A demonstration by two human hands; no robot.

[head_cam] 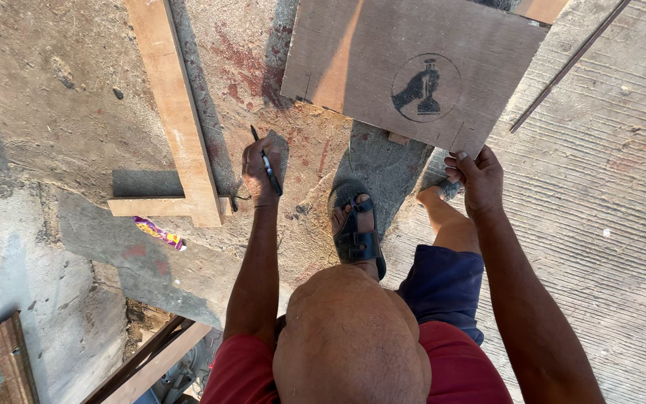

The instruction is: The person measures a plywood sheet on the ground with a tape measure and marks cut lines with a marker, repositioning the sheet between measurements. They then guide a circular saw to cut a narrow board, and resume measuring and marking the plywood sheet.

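Left hand [259,170], centre frame, fingers pinched round a slim black pen [267,166] beside the pale L-shaped timber frame [181,127], apparently for marking; right hand [476,179] curled on the lower corner of a stamped brown plywood panel [413,63], upper right, steadying it.

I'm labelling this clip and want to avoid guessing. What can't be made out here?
Head view only:
- Flat brown plywood board: its far side is cut off by the top edge.
- Right hand: fingertips curl around the board's corner, so the grip underneath is hidden.
- Left hand: the thin black pen tip is too small to tell whether it touches the ground.
- Pale L-shaped wooden frame: cut off at the top.
- Right foot: hidden by the board.
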